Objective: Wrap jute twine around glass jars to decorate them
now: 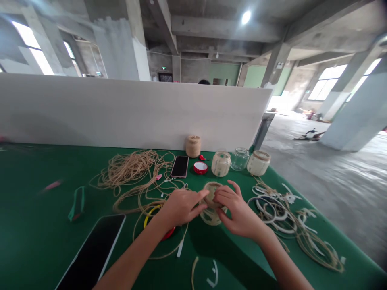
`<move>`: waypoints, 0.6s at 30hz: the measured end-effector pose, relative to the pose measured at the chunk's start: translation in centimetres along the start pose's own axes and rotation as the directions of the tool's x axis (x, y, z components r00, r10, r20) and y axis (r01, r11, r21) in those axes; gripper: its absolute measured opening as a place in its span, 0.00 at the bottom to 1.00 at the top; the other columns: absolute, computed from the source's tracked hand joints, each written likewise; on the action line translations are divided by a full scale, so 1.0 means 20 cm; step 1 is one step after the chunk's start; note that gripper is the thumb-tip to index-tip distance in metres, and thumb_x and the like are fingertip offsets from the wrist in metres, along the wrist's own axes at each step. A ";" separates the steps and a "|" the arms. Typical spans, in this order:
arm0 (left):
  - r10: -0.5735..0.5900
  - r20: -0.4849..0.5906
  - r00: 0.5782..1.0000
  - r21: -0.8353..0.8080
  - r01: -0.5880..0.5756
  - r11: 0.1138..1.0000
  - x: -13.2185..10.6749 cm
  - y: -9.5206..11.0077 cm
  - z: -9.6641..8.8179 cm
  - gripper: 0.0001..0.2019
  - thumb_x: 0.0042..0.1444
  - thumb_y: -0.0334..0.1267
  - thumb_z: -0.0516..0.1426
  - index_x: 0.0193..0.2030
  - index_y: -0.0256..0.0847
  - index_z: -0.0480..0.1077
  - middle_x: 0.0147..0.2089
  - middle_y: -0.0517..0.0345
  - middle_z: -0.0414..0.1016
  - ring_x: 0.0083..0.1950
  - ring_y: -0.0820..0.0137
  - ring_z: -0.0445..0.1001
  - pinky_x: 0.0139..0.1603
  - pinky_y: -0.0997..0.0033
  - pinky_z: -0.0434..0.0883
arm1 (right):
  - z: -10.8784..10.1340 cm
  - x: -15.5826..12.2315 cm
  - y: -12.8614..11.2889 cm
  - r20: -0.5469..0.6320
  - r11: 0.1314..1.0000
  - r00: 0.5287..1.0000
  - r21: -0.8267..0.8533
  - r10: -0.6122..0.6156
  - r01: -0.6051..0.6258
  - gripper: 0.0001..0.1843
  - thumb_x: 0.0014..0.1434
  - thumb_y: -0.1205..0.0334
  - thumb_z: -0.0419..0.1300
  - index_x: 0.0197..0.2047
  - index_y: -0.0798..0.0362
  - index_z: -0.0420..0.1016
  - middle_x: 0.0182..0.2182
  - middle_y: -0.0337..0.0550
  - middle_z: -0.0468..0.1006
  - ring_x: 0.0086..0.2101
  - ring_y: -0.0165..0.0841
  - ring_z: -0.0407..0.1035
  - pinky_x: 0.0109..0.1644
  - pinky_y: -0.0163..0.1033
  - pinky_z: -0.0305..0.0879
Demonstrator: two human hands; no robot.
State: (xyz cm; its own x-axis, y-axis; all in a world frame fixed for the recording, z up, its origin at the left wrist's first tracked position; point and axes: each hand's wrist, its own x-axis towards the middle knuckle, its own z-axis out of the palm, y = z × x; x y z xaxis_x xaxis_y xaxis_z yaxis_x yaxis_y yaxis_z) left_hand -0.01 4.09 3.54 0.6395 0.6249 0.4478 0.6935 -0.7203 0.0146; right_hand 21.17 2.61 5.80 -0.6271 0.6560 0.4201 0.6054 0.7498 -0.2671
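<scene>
A small glass jar partly wrapped in jute twine (211,206) lies on the green table (36,225) between my hands. My left hand (180,206) grips its left side with fingers curled, the index finger stretched over the jar's mouth. My right hand (235,209) clasps the right side, its fingers pressing twine against the jar. A loose tangle of jute twine (133,171) spreads to the left and trails toward the jar.
Behind stand a fully wrapped jar (193,146), two partly wrapped jars (221,163) (259,162), a bare glass jar (239,158) and a red lid (200,167). A phone (179,166) and a tablet (90,253) lie flat. White backing strips and twine scraps (284,209) litter the right edge. A white partition (121,112) backs the table.
</scene>
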 end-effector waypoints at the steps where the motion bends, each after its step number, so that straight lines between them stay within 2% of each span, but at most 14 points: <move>1: -0.010 -0.002 1.000 0.015 0.010 1.000 0.00 -0.02 -0.01 0.18 0.61 0.46 0.47 0.55 0.41 0.59 0.33 0.57 0.75 0.34 0.69 0.74 0.33 0.71 0.65 | 0.00 0.00 0.00 0.006 1.000 1.000 0.005 0.002 -0.002 0.07 0.47 0.73 0.51 0.28 0.52 0.60 0.30 0.39 0.69 0.43 0.35 0.63 0.60 0.55 0.35; 5: -0.031 -0.009 0.999 0.050 0.031 0.998 -0.01 -0.06 -0.03 0.20 0.60 0.47 0.46 0.57 0.42 0.59 0.30 0.60 0.74 0.28 0.71 0.72 0.28 0.74 0.63 | -0.02 -0.01 0.02 0.010 1.000 1.000 0.016 0.004 -0.004 0.08 0.47 0.74 0.49 0.28 0.51 0.61 0.29 0.40 0.70 0.43 0.36 0.64 0.59 0.57 0.37; 11: 0.006 0.003 1.000 0.073 -0.006 0.997 0.00 -0.06 -0.02 0.22 0.62 0.45 0.45 0.62 0.44 0.52 0.27 0.62 0.73 0.26 0.74 0.70 0.26 0.76 0.61 | -0.02 -0.01 0.04 0.026 1.000 1.000 0.026 -0.002 0.001 0.11 0.45 0.76 0.49 0.29 0.51 0.64 0.31 0.39 0.72 0.46 0.37 0.62 0.59 0.57 0.36; 15: 0.008 -0.017 1.000 0.046 -0.007 0.999 -0.01 -0.05 0.01 0.19 0.62 0.43 0.46 0.59 0.44 0.57 0.31 0.60 0.75 0.29 0.72 0.72 0.28 0.75 0.63 | -0.02 -0.01 0.04 0.021 1.000 1.000 0.015 0.017 -0.017 0.11 0.46 0.76 0.49 0.30 0.51 0.64 0.33 0.40 0.72 0.47 0.37 0.61 0.59 0.57 0.34; 18: -0.012 -0.026 1.000 0.011 0.012 1.000 0.00 -0.04 0.02 0.17 0.62 0.42 0.46 0.56 0.44 0.60 0.33 0.58 0.76 0.30 0.71 0.73 0.30 0.73 0.64 | -0.03 -0.01 0.03 -0.018 0.999 0.999 -0.026 0.029 -0.029 0.06 0.48 0.72 0.52 0.30 0.52 0.64 0.34 0.42 0.72 0.48 0.38 0.60 0.59 0.57 0.33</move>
State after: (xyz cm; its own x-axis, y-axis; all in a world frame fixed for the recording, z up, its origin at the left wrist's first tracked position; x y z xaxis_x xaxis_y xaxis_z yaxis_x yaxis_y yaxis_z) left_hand -0.49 4.78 3.14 0.6221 0.6253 0.4711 0.7051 -0.7090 0.0099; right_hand 21.93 2.92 6.02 -0.6007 0.6754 0.4277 0.6357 0.7280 -0.2568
